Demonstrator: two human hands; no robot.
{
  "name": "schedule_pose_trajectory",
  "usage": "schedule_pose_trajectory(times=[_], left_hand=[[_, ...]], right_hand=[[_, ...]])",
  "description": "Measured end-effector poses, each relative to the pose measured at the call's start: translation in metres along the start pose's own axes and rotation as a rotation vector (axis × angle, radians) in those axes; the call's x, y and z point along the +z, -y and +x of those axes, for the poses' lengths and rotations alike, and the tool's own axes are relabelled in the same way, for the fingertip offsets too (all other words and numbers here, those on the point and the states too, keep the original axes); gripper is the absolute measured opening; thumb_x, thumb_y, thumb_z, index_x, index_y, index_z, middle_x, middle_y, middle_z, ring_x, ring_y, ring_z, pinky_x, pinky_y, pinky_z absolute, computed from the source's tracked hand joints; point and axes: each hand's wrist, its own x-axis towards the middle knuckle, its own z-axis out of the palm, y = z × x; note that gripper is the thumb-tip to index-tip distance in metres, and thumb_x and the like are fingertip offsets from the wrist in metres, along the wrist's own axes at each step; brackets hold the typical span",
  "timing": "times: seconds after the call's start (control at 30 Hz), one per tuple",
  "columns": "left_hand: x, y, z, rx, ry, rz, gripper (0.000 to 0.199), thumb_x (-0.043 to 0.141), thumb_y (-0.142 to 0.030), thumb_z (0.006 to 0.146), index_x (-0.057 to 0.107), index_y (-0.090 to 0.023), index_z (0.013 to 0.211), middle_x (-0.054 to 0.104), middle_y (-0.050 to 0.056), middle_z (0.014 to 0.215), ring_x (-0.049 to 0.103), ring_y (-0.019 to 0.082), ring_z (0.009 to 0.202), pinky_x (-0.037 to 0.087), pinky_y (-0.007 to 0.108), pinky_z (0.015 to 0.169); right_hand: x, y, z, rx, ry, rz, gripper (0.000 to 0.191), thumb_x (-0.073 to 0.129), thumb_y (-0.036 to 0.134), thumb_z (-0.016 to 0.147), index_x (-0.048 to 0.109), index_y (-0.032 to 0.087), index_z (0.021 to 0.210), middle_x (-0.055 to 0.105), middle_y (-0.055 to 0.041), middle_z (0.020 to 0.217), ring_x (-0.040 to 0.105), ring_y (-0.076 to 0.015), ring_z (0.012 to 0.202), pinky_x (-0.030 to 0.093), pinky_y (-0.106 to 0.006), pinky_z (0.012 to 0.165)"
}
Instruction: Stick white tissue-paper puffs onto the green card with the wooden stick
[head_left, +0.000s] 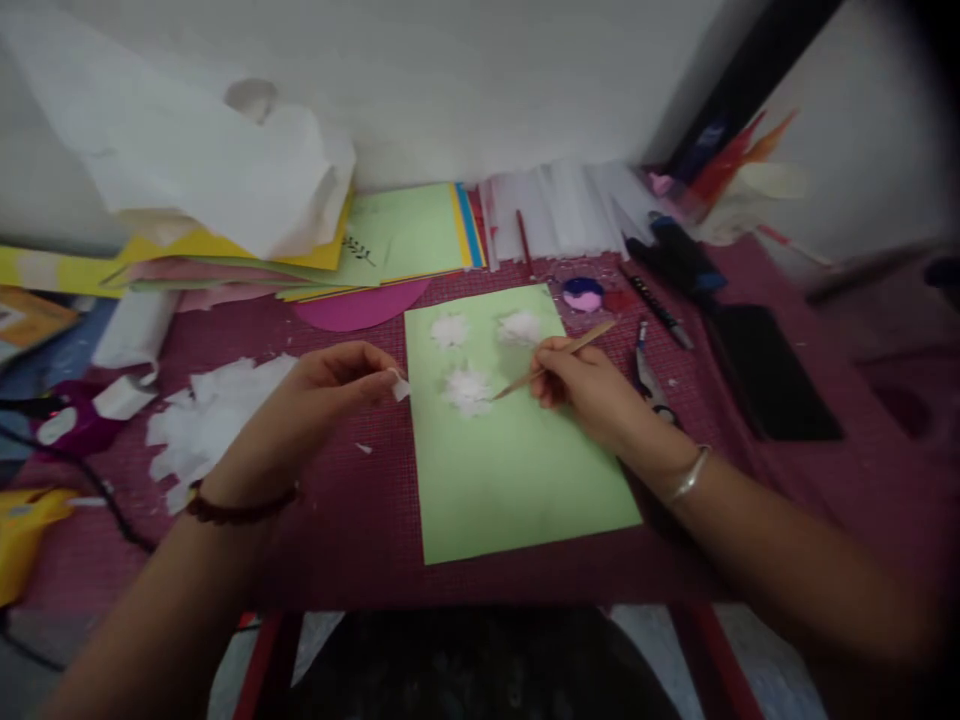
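Right hand (pixel 589 392): fingers closed round a pointed wooden stick (pixel 592 335), gripped partway along, its tip angled down and left to the right edge of the near white paper cluster (pixel 468 388). Contact at the tip cannot be confirmed; view soft. Left hand (pixel 330 385): thumb and fingertips drawn together on a small white paper scrap (pixel 402 388), held by the left edge of the green sheet (pixel 517 490). Remaining left fingers loosely curled.

Near cluster seen on the green sheet, left of the sheet's middle; two more noted beyond it, the far-left cluster (pixel 449 330) and the far-right cluster (pixel 518 326). Sheet laid flat on the desk (pixel 352 550). White paper pile (pixel 199 425) spread to the left, partly hidden by the left forearm; one loose sliver (pixel 363 448) lying between pile and sheet.

Handling, as judged: the scrap is best pinched lightly at one end, so that it is not crushed. The stick should be steered at a shallow slant with small finger movements, since thin paper could be torn or flattened by a steep jab. Raised petals are best approached from the side. The sheet is pinned by neither hand, so sideways drag should be avoided.
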Motion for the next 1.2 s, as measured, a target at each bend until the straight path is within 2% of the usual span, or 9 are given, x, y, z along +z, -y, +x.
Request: schedule_pose_trajectory(times=[0.1,0.2,0.33,0.53,0.67,0.83,0.97,1.1,1.2], left_hand=[[0.029,-0.003,0.016,0.116,0.006,-0.001,0.012,0.062,-0.026,0.082,0.060,-0.019,0.074,0.065,0.004,0.092,0.058,0.015,0.082,0.047,0.029,0.073],[0.043,0.008,0.024,0.149,-0.007,-0.039,0.012,0.059,-0.026,0.082,0.055,-0.019,0.073,0.065,0.004,0.095,0.059,0.017,0.086,0.047,0.031,0.076],[0.044,0.030,0.024,0.123,-0.008,-0.047,0.010,0.056,-0.023,0.080,0.053,-0.020,0.072,0.065,0.004,0.094,0.060,0.016,0.085,0.047,0.031,0.074],[0.045,0.043,0.030,0.069,-0.011,-0.096,0.009,0.057,-0.022,0.077,0.054,-0.019,0.069,0.066,0.004,0.090,0.060,0.016,0.078,0.047,0.030,0.070],[0.045,0.040,0.029,0.065,-0.043,-0.127,0.008,0.064,-0.023,0.078,0.060,-0.020,0.073,0.064,0.001,0.085,0.058,0.015,0.077,0.045,0.028,0.069],[0.044,0.018,0.014,0.010,-0.077,-0.056,0.007,0.068,-0.026,0.079,0.065,-0.021,0.074,0.058,-0.003,0.067,0.050,0.011,0.058,0.038,0.025,0.053],[0.053,0.006,0.001,0.078,0.059,0.041,0.005,0.068,-0.022,0.076,0.064,-0.020,0.074,0.063,-0.001,0.068,0.054,0.012,0.061,0.042,0.024,0.054],[0.068,0.013,-0.001,0.158,0.228,0.248,0.007,0.061,-0.017,0.078,0.063,-0.018,0.072,0.062,-0.002,0.064,0.055,0.010,0.058,0.041,0.022,0.053],[0.076,0.023,0.004,0.222,0.131,0.361,0.009,0.058,-0.014,0.078,0.063,-0.017,0.070,0.062,-0.002,0.064,0.055,0.010,0.058,0.041,0.022,0.054]], right_hand=[[-0.002,-0.001,0.003,0.024,-0.003,-0.058,0.015,0.052,0.024,0.081,0.055,0.019,0.067,0.057,0.0036,0.050,0.049,-0.0070,0.039,0.029,-0.020,0.038],[-0.001,-0.001,0.005,0.032,-0.031,-0.077,0.016,0.049,0.020,0.080,0.053,0.020,0.064,0.054,0.0048,0.047,0.046,-0.0067,0.037,0.028,-0.019,0.036],[0.001,0.001,0.005,0.025,-0.032,-0.076,0.018,0.048,0.018,0.083,0.052,0.020,0.065,0.053,0.0050,0.048,0.045,-0.0064,0.038,0.028,-0.020,0.037],[0.010,0.004,0.005,0.045,0.112,-0.148,0.019,0.049,0.018,0.088,0.054,0.019,0.069,0.059,0.0027,0.055,0.049,-0.0068,0.042,0.028,-0.022,0.040],[0.011,0.001,0.006,0.019,0.137,-0.133,0.017,0.050,0.021,0.090,0.055,0.019,0.074,0.063,0.0017,0.061,0.050,-0.0063,0.044,0.028,-0.022,0.040],[0.012,0.001,0.006,0.027,0.084,-0.077,0.016,0.051,0.021,0.090,0.055,0.019,0.075,0.065,0.0011,0.062,0.050,-0.0068,0.043,0.027,-0.021,0.038],[0.012,0.004,0.006,0.053,0.069,-0.044,0.019,0.049,0.018,0.091,0.055,0.018,0.073,0.065,0.0010,0.061,0.050,-0.0064,0.042,0.028,-0.020,0.037],[0.012,0.008,0.005,0.061,0.053,-0.018,0.020,0.048,0.015,0.091,0.055,0.018,0.072,0.065,0.0019,0.059,0.049,-0.0053,0.041,0.027,-0.018,0.035],[0.012,0.008,0.004,0.061,0.045,-0.020,0.020,0.047,0.014,0.090,0.055,0.018,0.072,0.064,0.0023,0.059,0.049,-0.0049,0.040,0.027,-0.018,0.035]])
